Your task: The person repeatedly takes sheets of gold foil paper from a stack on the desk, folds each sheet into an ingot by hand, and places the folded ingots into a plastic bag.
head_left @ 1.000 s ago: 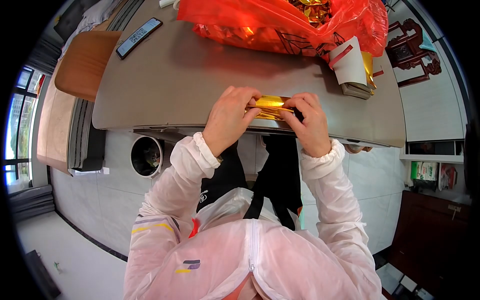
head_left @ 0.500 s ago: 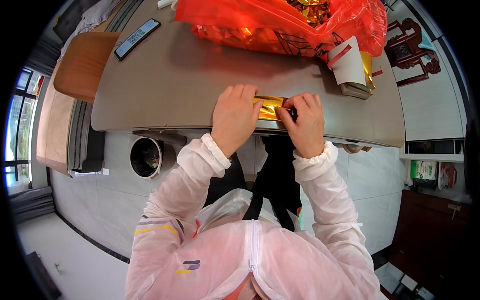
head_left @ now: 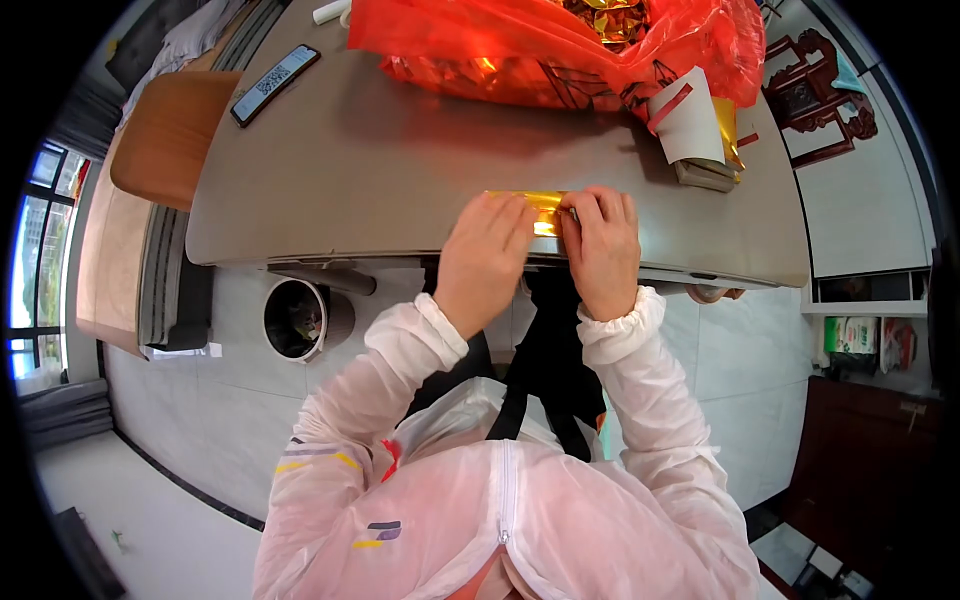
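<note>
A shiny gold foil sheet (head_left: 546, 214) lies at the table's near edge, folded into a narrow strip. My left hand (head_left: 487, 255) rests over its left part, fingers together and pressed down on it. My right hand (head_left: 604, 247) grips the right end, with the thumb and fingers pinched on the foil. The hands hide both ends of the strip. Farther up, a red plastic bag (head_left: 480, 50) holds crumpled gold foil (head_left: 612, 20). Right of the bag stands a stack of gold paper (head_left: 708, 176) with a white sheet (head_left: 688, 122) around it.
A phone (head_left: 275, 85) lies at the upper left of the grey table (head_left: 330, 190). An orange-brown chair (head_left: 170, 138) touches the table's left side. Below the table edge stands a bin (head_left: 297, 320). A carved wooden chair (head_left: 815, 95) is at the right.
My left hand has moved right along the foil and now lies flatter over it. My right hand has shifted slightly left. Less of the gold strip shows between them than a second ago.
</note>
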Available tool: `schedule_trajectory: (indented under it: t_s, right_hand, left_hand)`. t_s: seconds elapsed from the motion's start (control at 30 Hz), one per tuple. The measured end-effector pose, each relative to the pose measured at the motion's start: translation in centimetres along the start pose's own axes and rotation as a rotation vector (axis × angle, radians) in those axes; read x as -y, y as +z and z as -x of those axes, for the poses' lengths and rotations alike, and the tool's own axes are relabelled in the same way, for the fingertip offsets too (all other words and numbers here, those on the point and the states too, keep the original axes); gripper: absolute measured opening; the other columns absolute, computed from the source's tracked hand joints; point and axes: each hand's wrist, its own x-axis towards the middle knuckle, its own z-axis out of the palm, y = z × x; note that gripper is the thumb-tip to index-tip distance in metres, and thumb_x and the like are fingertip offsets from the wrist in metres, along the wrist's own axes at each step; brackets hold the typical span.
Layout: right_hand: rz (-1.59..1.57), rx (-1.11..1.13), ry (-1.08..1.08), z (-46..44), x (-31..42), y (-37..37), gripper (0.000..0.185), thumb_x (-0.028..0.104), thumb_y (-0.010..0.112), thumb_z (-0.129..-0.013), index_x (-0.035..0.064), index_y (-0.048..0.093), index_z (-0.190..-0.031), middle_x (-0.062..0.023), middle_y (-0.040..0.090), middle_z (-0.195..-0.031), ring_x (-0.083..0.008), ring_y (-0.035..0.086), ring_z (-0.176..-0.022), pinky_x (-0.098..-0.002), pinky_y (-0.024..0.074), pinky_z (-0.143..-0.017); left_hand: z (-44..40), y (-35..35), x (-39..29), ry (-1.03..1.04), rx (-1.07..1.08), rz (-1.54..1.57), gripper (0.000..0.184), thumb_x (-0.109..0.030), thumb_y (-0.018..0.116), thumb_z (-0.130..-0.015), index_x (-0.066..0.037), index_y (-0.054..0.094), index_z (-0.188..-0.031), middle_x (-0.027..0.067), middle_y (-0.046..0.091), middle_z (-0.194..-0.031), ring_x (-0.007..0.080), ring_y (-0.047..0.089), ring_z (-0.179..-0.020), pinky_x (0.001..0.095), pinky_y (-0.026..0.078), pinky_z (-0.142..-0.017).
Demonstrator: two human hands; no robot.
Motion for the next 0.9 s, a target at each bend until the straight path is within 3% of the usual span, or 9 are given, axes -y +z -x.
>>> schedule_trajectory:
  t_s: [0.03,0.13,0.2,0.23,0.33,0.4,0.53,0.77,0.9]
  right_hand:
    - [-0.008,0.008,0.014,0.1,0.0,0.0,0.020,0.003,0.066,-0.082,0.0037,0.062,-0.101,-0.0125,0.059,-0.103,-0.0343,0.054,-0.089,-0.0432,0.0456,-0.078]
    - [-0.075,-0.014,0.029,0.3,0.0,-0.5,0.027,0.001,0.065,-0.082,0.0024,0.062,-0.109,-0.0141,0.060,-0.110,-0.0360,0.056,-0.095,-0.0432,0.0465,-0.084]
    - [-0.189,-0.095,0.003,0.6,0.3,-1.2,0.033,0.001,0.064,-0.082,0.0017,0.062,-0.116,-0.0152,0.060,-0.117,-0.0370,0.056,-0.102,-0.0431,0.0465,-0.090]
    - [-0.162,-0.048,0.024,1.5,-0.1,-1.5,0.043,0.000,0.064,-0.082,-0.0003,0.059,-0.125,-0.0162,0.058,-0.128,-0.0379,0.054,-0.117,-0.0443,0.0444,-0.099]
    - [-0.041,0.012,-0.128,2.7,-0.1,-1.6,0.048,0.003,0.067,-0.081,-0.0017,0.058,-0.128,-0.0160,0.055,-0.134,-0.0374,0.050,-0.127,-0.0470,0.0412,-0.106]
    - [0.009,0.177,-0.185,3.0,1.2,-1.5,0.065,0.015,0.075,-0.075,-0.0005,0.053,-0.134,-0.0159,0.051,-0.142,-0.0354,0.044,-0.135,-0.0485,0.0356,-0.111]
    - [0.092,0.244,-0.128,2.8,0.9,-0.8,0.073,0.019,0.078,-0.072,0.0003,0.050,-0.137,-0.0143,0.048,-0.145,-0.0318,0.042,-0.137,-0.0482,0.0348,-0.112]
    - [0.219,0.263,-0.129,2.6,0.8,-1.5,0.077,0.016,0.080,-0.068,-0.0004,0.049,-0.137,-0.0141,0.048,-0.144,-0.0296,0.043,-0.137,-0.0491,0.0356,-0.111]
    - [0.285,0.226,-0.162,2.7,0.6,-0.9,0.074,0.012,0.076,-0.069,-0.0012,0.049,-0.137,-0.0147,0.049,-0.144,-0.0297,0.042,-0.137,-0.0490,0.0361,-0.111]
  left_hand:
    - [0.5,0.2,-0.8,-0.061,0.065,0.070,0.046,-0.012,0.072,-0.077,0.002,0.060,-0.120,0.0167,0.059,-0.127,0.0322,0.054,-0.122,0.0460,0.040,-0.107]
    - [1.2,-0.1,-2.1,-0.120,0.155,0.013,0.062,-0.016,0.075,-0.075,0.004,0.054,-0.130,0.0183,0.052,-0.138,0.0324,0.047,-0.132,0.0459,0.036,-0.111]
    - [1.5,0.0,-2.1,-0.112,0.172,-0.022,0.067,-0.017,0.075,-0.076,0.004,0.050,-0.134,0.0185,0.049,-0.142,0.0321,0.044,-0.135,0.0456,0.035,-0.112]
    - [1.7,0.1,-2.1,-0.113,0.183,-0.041,0.069,-0.017,0.075,-0.076,0.005,0.049,-0.136,0.0186,0.047,-0.145,0.0319,0.042,-0.137,0.0454,0.034,-0.113]
    - [2.0,0.5,-2.1,-0.108,0.165,-0.076,0.068,-0.017,0.074,-0.077,0.004,0.049,-0.137,0.0185,0.048,-0.144,0.0310,0.043,-0.137,0.0448,0.033,-0.114]
    - [2.0,0.6,-1.9,-0.093,0.177,-0.140,0.068,-0.017,0.073,-0.077,0.003,0.048,-0.137,0.0177,0.049,-0.143,0.0306,0.044,-0.137,0.0445,0.033,-0.114]
    - [2.0,0.0,-1.5,-0.058,0.195,-0.202,0.067,-0.020,0.073,-0.077,0.000,0.050,-0.137,0.0155,0.051,-0.142,0.0301,0.045,-0.136,0.0442,0.032,-0.114]
    - [1.6,-2.3,-1.0,-0.169,0.244,-0.238,0.068,-0.025,0.076,-0.075,0.000,0.052,-0.134,0.0126,0.050,-0.144,0.0289,0.038,-0.140,0.0536,0.024,-0.116]
    - [-0.1,0.1,-2.0,0.002,0.231,-0.309,0.072,-0.036,0.074,-0.074,0.001,0.054,-0.133,0.0131,0.051,-0.141,0.0306,0.041,-0.137,0.0532,0.027,-0.114]
